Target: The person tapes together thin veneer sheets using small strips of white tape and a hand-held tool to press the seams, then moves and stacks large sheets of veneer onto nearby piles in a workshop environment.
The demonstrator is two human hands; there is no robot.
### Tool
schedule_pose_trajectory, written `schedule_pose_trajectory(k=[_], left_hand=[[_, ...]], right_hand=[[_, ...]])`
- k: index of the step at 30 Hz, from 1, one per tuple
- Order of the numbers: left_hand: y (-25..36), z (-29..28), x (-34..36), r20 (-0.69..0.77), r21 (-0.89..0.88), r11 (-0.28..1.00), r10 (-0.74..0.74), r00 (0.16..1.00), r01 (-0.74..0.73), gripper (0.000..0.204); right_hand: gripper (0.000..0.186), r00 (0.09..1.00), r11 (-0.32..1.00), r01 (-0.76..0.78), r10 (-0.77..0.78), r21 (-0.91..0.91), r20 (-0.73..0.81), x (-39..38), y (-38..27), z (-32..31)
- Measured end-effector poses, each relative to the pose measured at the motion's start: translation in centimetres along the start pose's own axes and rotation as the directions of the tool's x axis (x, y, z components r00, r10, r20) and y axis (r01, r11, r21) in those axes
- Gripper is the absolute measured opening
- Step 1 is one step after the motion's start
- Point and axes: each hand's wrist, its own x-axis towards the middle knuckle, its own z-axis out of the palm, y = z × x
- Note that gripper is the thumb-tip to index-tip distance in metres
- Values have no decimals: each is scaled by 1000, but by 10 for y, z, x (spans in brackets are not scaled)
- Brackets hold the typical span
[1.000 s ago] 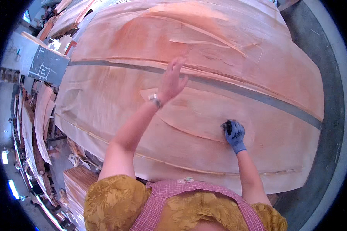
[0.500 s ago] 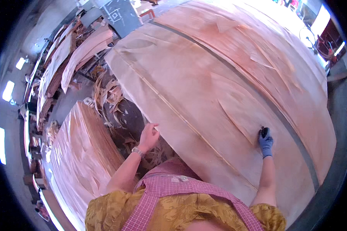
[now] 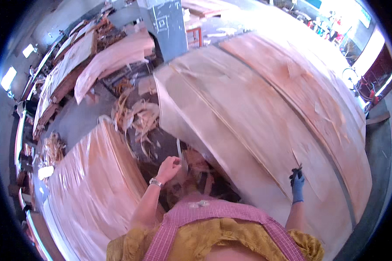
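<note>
My left hand [image 3: 168, 170], bare with a metal-banded watch [image 3: 157, 182] at the wrist, is closed in a pinch beside the veneer's left edge. A narrow pale strip of veneer [image 3: 179, 148] rises from its fingertips. My right hand [image 3: 297, 182] wears a blue glove with dark fingertips. Its fingers are closed over the sheet, and a small dark tip pokes out; the rest is hidden. Under it spreads a large pale wood veneer sheet [image 3: 231, 100]. A long thin light-coloured stick [image 3: 231, 131] lies lengthwise on that sheet.
Past a dark gap lies more reddish veneer [image 3: 287, 82]. A tall veneer stack [image 3: 96, 174] stands at my left. Veneer scraps [image 3: 139, 117] litter the floor between. Farther off are more stacks [image 3: 113, 61], a grey pillar [image 3: 167, 30], a red stool [image 3: 195, 37] and a bicycle [image 3: 350, 78].
My view has shifted toward the left. The sheet's near-left edge now sits farther from my left hand, which shows a strip at its fingertips. My right hand is slightly nearer me.
</note>
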Motion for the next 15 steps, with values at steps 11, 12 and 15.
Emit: schedule_pose_trajectory(k=[11,12,15], left_hand=[[53,-203,266,-221,-64,896,416,882,-439,27],[63,-228,285,-220,-19,887,446,868,-461,26],[141,-280,340,-207,23,838,537,818,-545,26]], right_hand=[[18,997,935,32,-57,354,61,-8,-114,184],[18,999,968,-21,8,250,52,-11,-139,207],[18,971,931,235,-210,279,-118,16,-147,243]])
